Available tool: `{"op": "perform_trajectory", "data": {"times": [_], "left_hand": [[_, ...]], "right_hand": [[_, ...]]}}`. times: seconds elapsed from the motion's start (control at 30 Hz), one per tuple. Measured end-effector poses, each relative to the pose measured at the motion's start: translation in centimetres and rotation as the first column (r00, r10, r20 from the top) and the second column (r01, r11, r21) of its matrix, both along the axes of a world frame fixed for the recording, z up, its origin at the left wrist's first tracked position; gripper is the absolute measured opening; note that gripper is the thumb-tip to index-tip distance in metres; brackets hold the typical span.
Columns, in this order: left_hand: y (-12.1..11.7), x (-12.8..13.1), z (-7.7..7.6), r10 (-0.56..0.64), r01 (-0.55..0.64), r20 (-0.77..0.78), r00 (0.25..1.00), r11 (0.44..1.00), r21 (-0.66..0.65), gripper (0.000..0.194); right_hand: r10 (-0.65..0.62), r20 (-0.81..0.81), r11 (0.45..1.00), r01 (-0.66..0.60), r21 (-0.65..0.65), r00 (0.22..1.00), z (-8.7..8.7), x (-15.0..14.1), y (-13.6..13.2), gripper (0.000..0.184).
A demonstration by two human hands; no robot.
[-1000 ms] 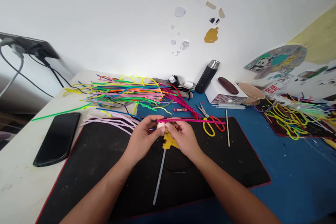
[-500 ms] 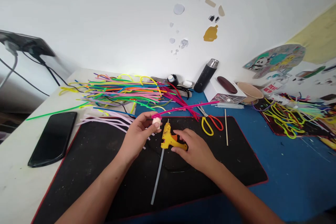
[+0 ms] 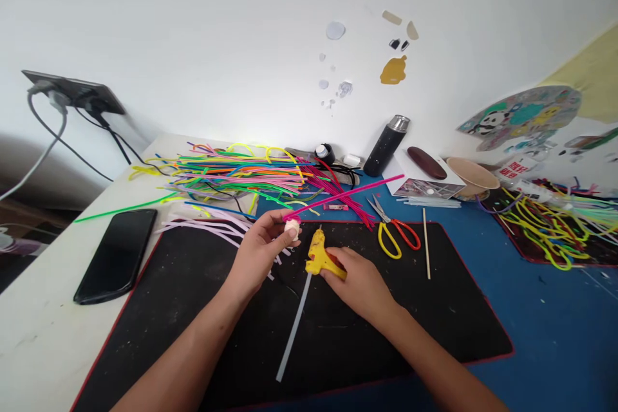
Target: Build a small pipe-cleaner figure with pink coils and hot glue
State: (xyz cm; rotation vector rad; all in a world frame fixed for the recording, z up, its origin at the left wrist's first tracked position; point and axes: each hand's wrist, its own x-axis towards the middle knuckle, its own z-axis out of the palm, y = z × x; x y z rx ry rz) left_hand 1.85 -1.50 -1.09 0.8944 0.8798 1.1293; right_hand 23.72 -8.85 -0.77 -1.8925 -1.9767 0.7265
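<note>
Between the thumb and fingers of my left hand is a small whitish piece, too small to name. A long magenta pipe cleaner is joined to it or held against it and slants up to the right. My right hand is closed around the handle of a yellow hot glue gun, whose nozzle points up and away from me. A translucent glue stick sticks out of the gun's back end, over the black mat.
A heap of coloured pipe cleaners lies behind my left hand. Scissors, a wooden stick, a black flask and a white box stand or lie to the right. A phone rests at left.
My right hand has closed on the glue gun's handle; its fingers were apart beside it before. My left hand still holds the whitish piece and pipe cleaner. The whole view has shifted slightly.
</note>
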Motion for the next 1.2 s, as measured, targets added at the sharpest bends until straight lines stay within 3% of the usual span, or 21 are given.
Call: {"op": "perform_trajectory", "data": {"times": [0.1,0.2,0.33,0.43,0.5,0.67,0.9,1.2], "left_hand": [[0.1,0.1,0.1,0.027,-0.027,0.008,1.000,1.000,0.004,0.045],[0.2,0.0,-0.1,0.047,-0.047,0.012,0.999,0.999,0.014,0.044],[0.4,-0.1,-0.7,0.074,-0.074,0.008,0.997,0.997,0.035,0.046],[0.4,0.0,-0.9,0.088,-0.087,-0.009,0.996,0.995,0.058,0.047],[0.4,0.0,-1.0,0.092,-0.090,-0.028,0.995,0.993,0.075,0.046],[0.4,0.0,-1.0,0.099,-0.090,-0.094,0.991,0.991,0.100,0.047],[0.3,-0.1,-1.2,0.089,-0.069,-0.179,0.980,0.991,0.115,0.049],[0.0,0.0,-0.6,0.061,-0.037,-0.215,0.975,0.993,0.116,0.051]], "right_hand": [[-0.130,-0.367,0.991,0.127,-0.031,0.921,-0.7,0.7,-0.1,0.033],[-0.274,-0.660,0.962,0.197,-0.191,0.700,-0.9,1.2,-0.1,0.042],[-0.397,-0.854,0.912,0.246,-0.328,0.336,-0.2,0.9,-0.3,0.048],[-0.396,-0.896,0.910,0.217,-0.353,0.202,0.2,0.5,-0.7,0.052],[-0.394,-0.894,0.913,0.198,-0.356,0.211,0.0,0.2,-1.0,0.055],[-0.369,-0.865,0.928,0.184,-0.324,0.340,-0.7,-0.7,-1.2,0.057],[-0.320,-0.770,0.944,0.252,-0.211,0.553,0.9,-2.6,-0.8,0.058],[-0.150,-0.573,0.985,0.175,-0.011,0.806,1.3,-3.5,0.1,0.056]]}}
